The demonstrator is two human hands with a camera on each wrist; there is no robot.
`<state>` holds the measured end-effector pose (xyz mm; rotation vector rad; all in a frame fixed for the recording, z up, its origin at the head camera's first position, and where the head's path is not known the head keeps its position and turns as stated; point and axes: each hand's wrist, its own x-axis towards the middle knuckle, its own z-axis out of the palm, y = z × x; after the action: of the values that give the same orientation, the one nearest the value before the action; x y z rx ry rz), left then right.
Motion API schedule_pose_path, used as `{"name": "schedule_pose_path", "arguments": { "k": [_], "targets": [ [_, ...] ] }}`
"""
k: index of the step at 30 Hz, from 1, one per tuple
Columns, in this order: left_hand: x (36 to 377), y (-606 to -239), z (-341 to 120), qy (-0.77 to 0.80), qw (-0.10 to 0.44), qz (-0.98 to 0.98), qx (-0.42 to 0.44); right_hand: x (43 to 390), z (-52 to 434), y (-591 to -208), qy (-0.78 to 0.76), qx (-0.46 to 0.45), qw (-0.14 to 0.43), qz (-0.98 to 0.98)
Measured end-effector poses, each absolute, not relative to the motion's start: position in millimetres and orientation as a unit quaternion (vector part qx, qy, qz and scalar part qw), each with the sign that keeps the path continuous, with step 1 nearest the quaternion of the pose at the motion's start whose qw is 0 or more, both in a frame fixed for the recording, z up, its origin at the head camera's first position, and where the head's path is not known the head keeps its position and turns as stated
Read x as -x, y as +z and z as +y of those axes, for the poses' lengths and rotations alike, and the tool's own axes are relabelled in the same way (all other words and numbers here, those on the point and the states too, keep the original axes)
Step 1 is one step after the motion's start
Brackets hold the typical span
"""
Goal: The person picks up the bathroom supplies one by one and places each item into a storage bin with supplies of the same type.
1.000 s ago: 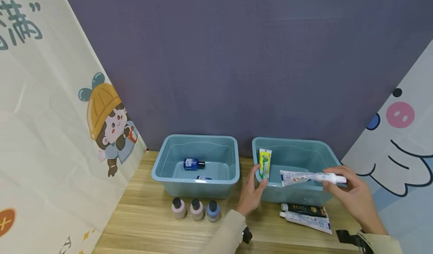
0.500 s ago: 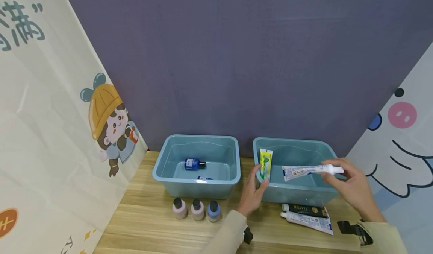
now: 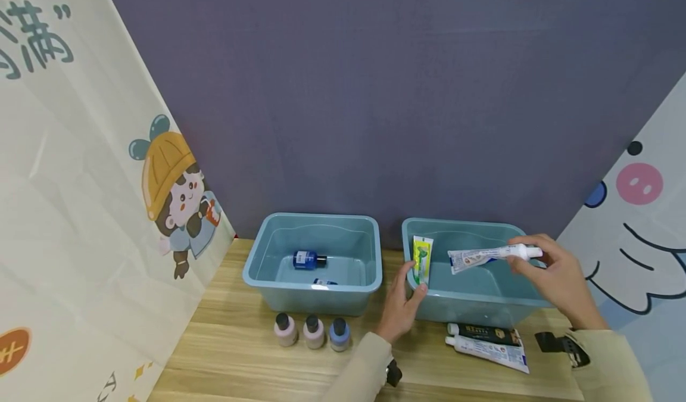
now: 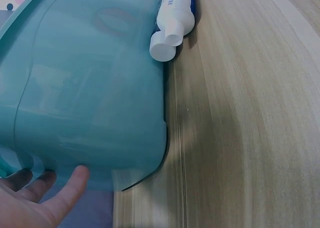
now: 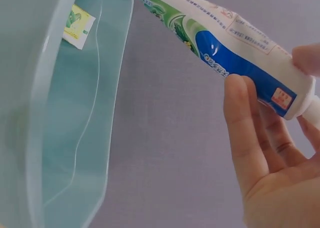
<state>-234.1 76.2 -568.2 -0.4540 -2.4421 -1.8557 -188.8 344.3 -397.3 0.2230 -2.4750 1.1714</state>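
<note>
My right hand (image 3: 560,277) pinches a white and blue toothpaste tube (image 3: 482,257) near its cap, between thumb and fingers. It holds the tube over the right blue bin (image 3: 461,308), crimped end to the left. Green leaf pictures show on the tube (image 5: 220,42) in the right wrist view. My left hand (image 3: 398,307) rests at that bin's front left corner with fingers spread and fairly straight. In the left wrist view its fingers (image 4: 70,190) lie along the bin's outer wall. A yellow-green toothpaste tube (image 3: 422,258) leans inside the bin at the left.
A left blue bin (image 3: 316,298) holds a dark blue bottle (image 3: 306,260) and another partly hidden one. Before it stand two pink bottles (image 3: 286,332) and a blue-purple bottle (image 3: 339,335). A black tube (image 3: 485,333) and a white tube (image 3: 488,353) lie before the right bin.
My right hand has lifted the toothpaste tube up and slightly back, from the right bin's front rim to over its inside. My left hand stays at the corner.
</note>
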Motion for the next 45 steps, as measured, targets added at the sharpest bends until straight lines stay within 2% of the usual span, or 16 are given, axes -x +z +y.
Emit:
{"name": "schedule_pose_path", "arguments": {
  "k": [14, 20, 45],
  "targets": [
    [237.4, -570.2, 77.9, -0.599, 0.021, -0.787, 0.148, 220.0, 347.7, -395.7, 0.445, -0.096, 0.185, -0.871],
    [234.3, -569.3, 76.1, -0.598, 0.019, -0.788, 0.148, 230.6, 350.1, -403.6, 0.432, -0.069, 0.179, -0.881],
    [236.3, -569.8, 77.2, -0.589, 0.039, -0.792, 0.155, 271.6, 340.1, -408.0, 0.351, -0.068, 0.074, -0.931]
  ]
}}
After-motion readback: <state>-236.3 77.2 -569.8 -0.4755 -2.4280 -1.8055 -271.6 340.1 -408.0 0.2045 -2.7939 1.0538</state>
